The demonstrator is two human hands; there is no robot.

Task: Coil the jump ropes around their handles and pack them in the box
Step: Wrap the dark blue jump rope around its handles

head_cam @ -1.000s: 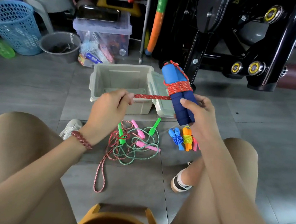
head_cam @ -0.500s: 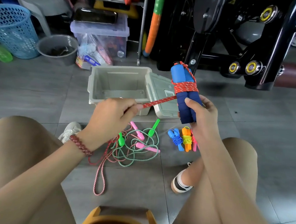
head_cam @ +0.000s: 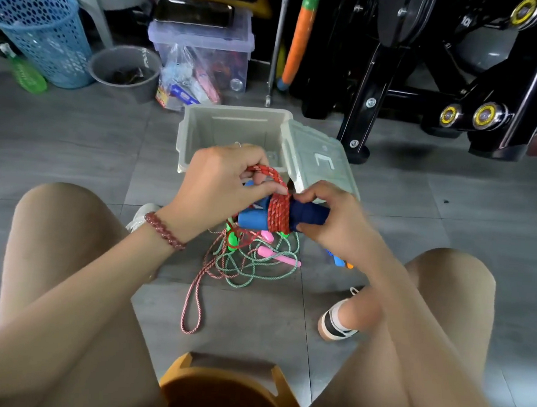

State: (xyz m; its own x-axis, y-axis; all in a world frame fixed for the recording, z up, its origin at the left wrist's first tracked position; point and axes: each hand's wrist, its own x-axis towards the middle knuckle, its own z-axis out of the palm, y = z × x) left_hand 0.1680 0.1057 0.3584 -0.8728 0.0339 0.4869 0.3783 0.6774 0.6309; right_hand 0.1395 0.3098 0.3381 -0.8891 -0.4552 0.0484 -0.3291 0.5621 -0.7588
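My right hand point(head_cam: 336, 220) grips the dark end of a pair of blue foam handles point(head_cam: 307, 215), held sideways over the floor. Red rope point(head_cam: 278, 211) is coiled around their middle. My left hand point(head_cam: 221, 184) pinches a loop of that red rope just above the coil. An open beige box point(head_cam: 202, 128) stands behind my hands, its lid point(head_cam: 321, 162) leaning at its right side. On the floor below lie loose green and pink-white ropes point(head_cam: 250, 265) with green and pink handles point(head_cam: 276, 257). Small wound ropes point(head_cam: 339, 261) peek out under my right wrist.
A blue basket point(head_cam: 44, 32), a grey bucket point(head_cam: 124, 72) and a clear storage bin point(head_cam: 205, 46) stand at the back left. A black exercise machine point(head_cam: 429, 71) fills the back right. My knees flank the ropes, and an orange stool point(head_cam: 228, 391) is under me.
The handles have swung from upright down to lying sideways. My left hand moved right, from pulling the rope taut at the left to holding a loop right at the coil.
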